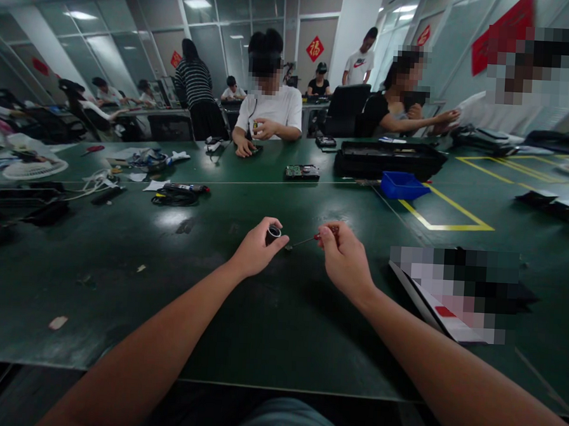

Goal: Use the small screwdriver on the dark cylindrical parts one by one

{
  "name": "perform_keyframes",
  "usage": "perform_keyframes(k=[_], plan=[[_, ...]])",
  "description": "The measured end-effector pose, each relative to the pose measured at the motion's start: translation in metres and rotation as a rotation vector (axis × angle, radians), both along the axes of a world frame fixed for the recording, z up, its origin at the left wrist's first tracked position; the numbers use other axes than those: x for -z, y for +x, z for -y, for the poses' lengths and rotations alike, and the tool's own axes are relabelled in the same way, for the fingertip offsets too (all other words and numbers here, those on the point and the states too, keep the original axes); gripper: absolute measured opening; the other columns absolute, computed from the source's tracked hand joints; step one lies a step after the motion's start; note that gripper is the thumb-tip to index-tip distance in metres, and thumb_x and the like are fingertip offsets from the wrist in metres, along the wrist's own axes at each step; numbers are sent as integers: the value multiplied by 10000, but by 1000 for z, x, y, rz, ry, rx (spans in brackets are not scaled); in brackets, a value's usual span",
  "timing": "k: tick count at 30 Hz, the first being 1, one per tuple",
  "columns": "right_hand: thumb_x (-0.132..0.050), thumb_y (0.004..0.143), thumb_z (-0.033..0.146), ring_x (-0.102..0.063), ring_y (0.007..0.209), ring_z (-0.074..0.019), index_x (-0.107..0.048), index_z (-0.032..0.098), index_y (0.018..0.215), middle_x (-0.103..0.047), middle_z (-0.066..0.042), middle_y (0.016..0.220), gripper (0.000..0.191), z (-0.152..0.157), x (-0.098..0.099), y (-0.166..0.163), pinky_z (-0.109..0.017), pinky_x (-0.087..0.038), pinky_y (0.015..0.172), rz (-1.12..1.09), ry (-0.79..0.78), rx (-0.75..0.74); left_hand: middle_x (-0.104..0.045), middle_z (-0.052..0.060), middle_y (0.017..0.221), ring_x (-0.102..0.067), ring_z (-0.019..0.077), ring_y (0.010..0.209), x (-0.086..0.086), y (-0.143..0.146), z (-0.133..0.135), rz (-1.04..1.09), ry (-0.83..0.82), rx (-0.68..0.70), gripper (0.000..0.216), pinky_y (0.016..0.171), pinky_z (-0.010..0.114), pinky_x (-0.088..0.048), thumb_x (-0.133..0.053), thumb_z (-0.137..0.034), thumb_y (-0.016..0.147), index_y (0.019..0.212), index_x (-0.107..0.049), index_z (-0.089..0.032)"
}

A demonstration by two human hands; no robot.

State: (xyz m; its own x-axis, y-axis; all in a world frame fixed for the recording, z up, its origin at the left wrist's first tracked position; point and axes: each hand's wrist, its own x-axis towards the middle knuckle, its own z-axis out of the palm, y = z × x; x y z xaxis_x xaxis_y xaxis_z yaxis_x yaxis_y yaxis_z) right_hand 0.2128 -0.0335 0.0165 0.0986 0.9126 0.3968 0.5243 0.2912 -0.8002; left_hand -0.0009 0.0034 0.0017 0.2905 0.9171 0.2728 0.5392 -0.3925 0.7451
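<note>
My left hand [256, 248] is closed around a small black cylindrical part [272, 234], its open round end facing up and to the right. My right hand [343, 257] grips a thin screwdriver [306, 241] by its red handle. The metal shaft points left, and its tip lies just right of the cylinder. Both hands hover over the dark green table [214, 285] close in front of me.
A blue bin [403, 185] and a long black tray [387, 160] sit at the far right. A circuit board [302, 172] and a coiled black cable [175, 196] lie mid-table. Flat blurred items [452, 298] rest at my right. Several people sit across the table.
</note>
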Motion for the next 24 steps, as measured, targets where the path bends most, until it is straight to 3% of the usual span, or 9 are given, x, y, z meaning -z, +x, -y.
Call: perform_keyframes(k=[3,8,16,24], plan=[[-450,1000,404,-651,761,-216,-605,221,959,-685,-43,805,243,0,-1,0,-343,-450,700,-1,-2,-1,-660,74,1045,-621,225,938,-3,3,2,-133,81,8,272,839,369,-500,-604,-391,945,1121,-612,-184],[-456,996,411,-657,769,-218,-603,225,951,-692,-43,807,242,-1,0,-1,-345,-457,709,-14,-2,-19,-657,70,1156,-619,222,1063,0,5,1,-314,165,72,259,924,371,-496,-495,-230,976,1172,-661,-201],[-450,1001,423,-644,753,-210,-602,230,945,-675,-30,786,252,-2,3,-1,-345,-447,710,-8,5,-19,-648,76,1102,-632,242,993,0,14,4,-675,149,126,333,787,345,-524,-566,-376,964,1246,-687,-246],[-443,1004,429,-652,780,-214,-602,226,946,-680,-33,805,264,-1,1,-1,-351,-455,732,-16,-13,-40,-659,69,1093,-649,238,958,-1,10,0,-717,47,18,300,732,322,-504,-556,-395,968,1195,-698,-260]])
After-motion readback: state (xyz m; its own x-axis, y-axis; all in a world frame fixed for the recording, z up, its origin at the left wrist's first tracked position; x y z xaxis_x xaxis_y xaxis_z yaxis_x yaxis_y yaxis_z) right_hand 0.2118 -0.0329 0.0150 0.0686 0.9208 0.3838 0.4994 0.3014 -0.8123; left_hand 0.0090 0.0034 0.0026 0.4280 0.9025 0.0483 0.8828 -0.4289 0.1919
